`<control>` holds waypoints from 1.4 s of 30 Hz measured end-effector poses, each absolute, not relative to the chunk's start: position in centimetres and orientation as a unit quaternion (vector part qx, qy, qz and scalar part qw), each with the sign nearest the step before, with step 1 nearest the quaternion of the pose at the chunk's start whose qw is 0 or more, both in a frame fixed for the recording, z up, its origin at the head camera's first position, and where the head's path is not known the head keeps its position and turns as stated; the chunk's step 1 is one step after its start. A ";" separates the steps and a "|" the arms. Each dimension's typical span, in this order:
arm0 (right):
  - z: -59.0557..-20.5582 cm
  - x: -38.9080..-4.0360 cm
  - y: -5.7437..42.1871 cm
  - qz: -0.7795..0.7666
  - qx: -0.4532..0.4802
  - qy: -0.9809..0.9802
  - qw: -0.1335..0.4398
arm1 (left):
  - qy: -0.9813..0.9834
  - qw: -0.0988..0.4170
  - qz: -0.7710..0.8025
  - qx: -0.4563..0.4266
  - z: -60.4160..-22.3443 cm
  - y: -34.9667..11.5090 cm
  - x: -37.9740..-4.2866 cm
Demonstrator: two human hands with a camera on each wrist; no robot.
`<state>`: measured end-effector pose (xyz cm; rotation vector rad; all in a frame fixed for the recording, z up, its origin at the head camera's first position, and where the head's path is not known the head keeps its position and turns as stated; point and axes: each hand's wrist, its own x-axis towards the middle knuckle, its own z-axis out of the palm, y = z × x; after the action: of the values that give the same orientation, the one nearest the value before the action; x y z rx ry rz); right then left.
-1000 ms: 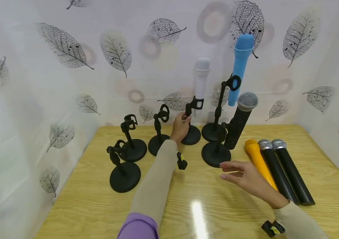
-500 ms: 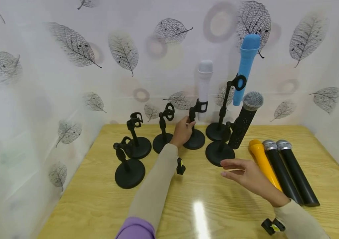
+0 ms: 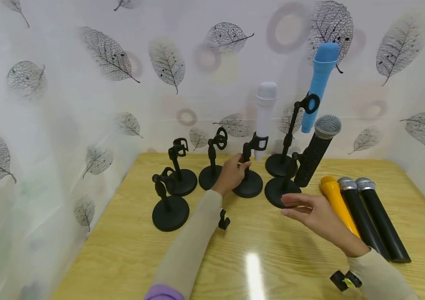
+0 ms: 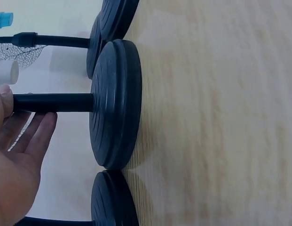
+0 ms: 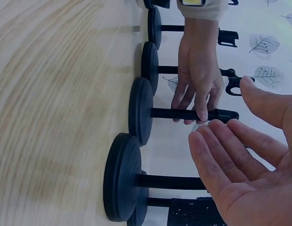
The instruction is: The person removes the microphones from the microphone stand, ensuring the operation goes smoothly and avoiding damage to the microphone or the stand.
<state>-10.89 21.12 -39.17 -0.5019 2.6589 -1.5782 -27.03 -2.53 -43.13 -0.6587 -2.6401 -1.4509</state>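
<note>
My left hand (image 3: pixel 231 174) grips the upright pole of a black desktop microphone stand (image 3: pixel 248 185), thumb and fingers around it in the left wrist view. That stand's clip holds a white microphone (image 3: pixel 266 110), upright. My right hand (image 3: pixel 311 212) hovers with relaxed fingers and holds nothing, just in front of another stand (image 3: pixel 277 192), whose clip carries a tilted black microphone (image 3: pixel 315 152) with a silver mesh head. Behind that, a taller stand (image 3: pixel 288 137) bears a blue microphone (image 3: pixel 320 85). In the right wrist view, the left hand (image 5: pixel 200 70) is seen on its pole.
To the left stand three more black stands with bare clips: a front one (image 3: pixel 170 213), one behind it (image 3: pixel 183 182) and one beside my left hand (image 3: pixel 209 177). At right lie a yellow microphone (image 3: pixel 339 206) and two black microphones (image 3: pixel 364 221) on the wooden table (image 3: pixel 212 266).
My left hand has drawn the stand with the white microphone toward me, its base sliding over the table. The right hand stays about where it was. The head view has turned slightly left.
</note>
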 end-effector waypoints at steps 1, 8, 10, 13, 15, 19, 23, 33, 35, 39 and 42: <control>-39.0 -10.9 21.1 -0.503 -0.160 0.849 0.000 | -0.857 0.027 -0.468 -0.215 -43.1 -2.6 -26.8; -38.1 -11.1 21.0 -0.492 -0.160 0.856 -0.020 | -0.855 0.019 -0.463 -0.232 -42.9 -3.3 -25.2; -38.0 -11.2 21.0 -0.488 -0.162 0.857 -0.025 | -0.855 0.014 -0.465 -0.231 -42.8 -3.6 -24.6; -37.8 -11.3 20.8 -0.489 -0.170 0.855 -0.037 | -0.853 0.008 -0.468 -0.230 -42.7 -4.0 -23.9; -37.6 -11.4 20.7 -0.489 -0.170 0.854 -0.045 | -0.853 0.006 -0.469 -0.230 -42.7 -4.1 -23.5; -37.0 -11.5 20.5 -0.485 -0.164 0.858 -0.046 | -0.857 0.003 -0.460 -0.233 -42.7 -4.5 -22.7; -36.6 -11.7 20.5 -0.488 -0.159 0.857 -0.041 | -0.860 0.001 -0.449 -0.243 -42.5 -4.8 -21.8; -35.5 -12.4 20.0 -0.491 -0.172 0.852 -0.053 | -0.855 -0.026 -0.443 -0.269 -42.2 -5.7 -19.6; -35.2 -12.5 19.9 -0.493 -0.171 0.851 -0.050 | -0.853 -0.035 -0.443 -0.273 -42.2 -5.9 -19.2; -34.5 -12.7 19.5 -0.494 -0.174 0.850 -0.047 | -0.851 -0.048 -0.441 -0.279 -42.0 -6.3 -18.5; -34.1 -12.9 19.2 -0.489 -0.180 0.852 -0.051 | -0.850 -0.055 -0.441 -0.284 -41.7 -6.5 -18.0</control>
<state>-12.92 19.15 -34.06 -0.5839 2.7675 -1.5880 -18.02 -6.52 -41.70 -0.9249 -2.7664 -1.4350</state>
